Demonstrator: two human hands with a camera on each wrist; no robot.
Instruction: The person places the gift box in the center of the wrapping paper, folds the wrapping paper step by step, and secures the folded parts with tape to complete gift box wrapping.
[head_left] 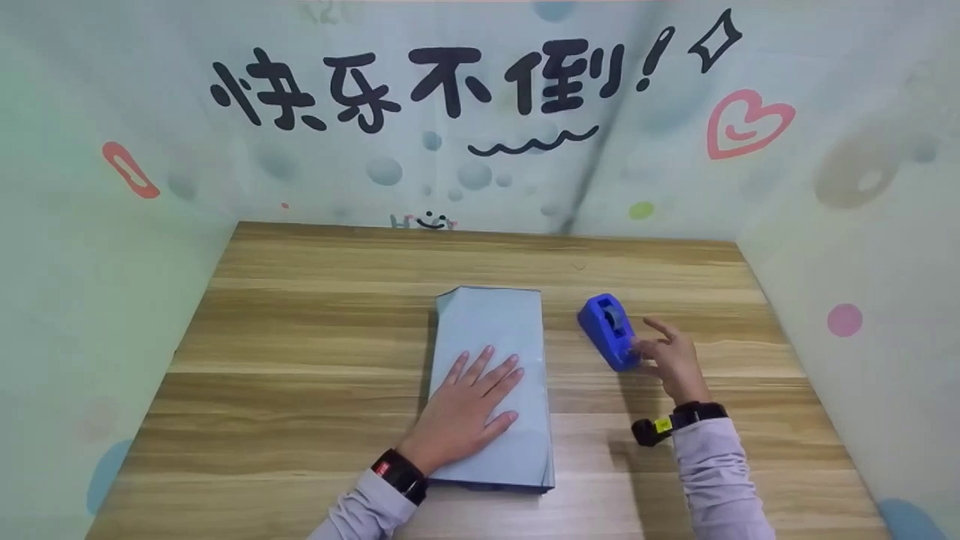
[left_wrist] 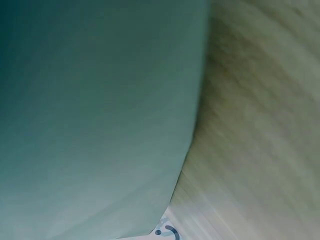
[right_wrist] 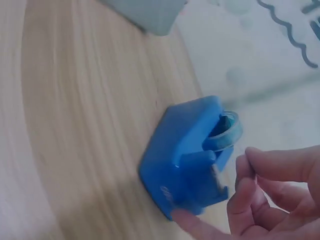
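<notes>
A long, flat packet wrapped in pale blue paper [head_left: 491, 322] lies on the table in the head view. My left hand [head_left: 469, 412] rests on it, palm down and fingers spread; the left wrist view shows its paper surface [left_wrist: 100, 125] and one edge. A blue tape dispenser [head_left: 600, 330] with a roll of clear tape [right_wrist: 227, 132] stands to the packet's right. My right hand [head_left: 675, 364] is at the dispenser's front end. In the right wrist view one finger reaches the dispenser's base, while the thumb and other fingertips are drawn together beside the cutter. I cannot tell whether they pinch tape.
The wood-grain table [head_left: 300, 337] extends to both sides of the packet. Pale printed sheets [head_left: 450, 180] with black lettering and coloured shapes enclose the back and sides. A dark wrist device [head_left: 645, 433] juts out from the right wrist.
</notes>
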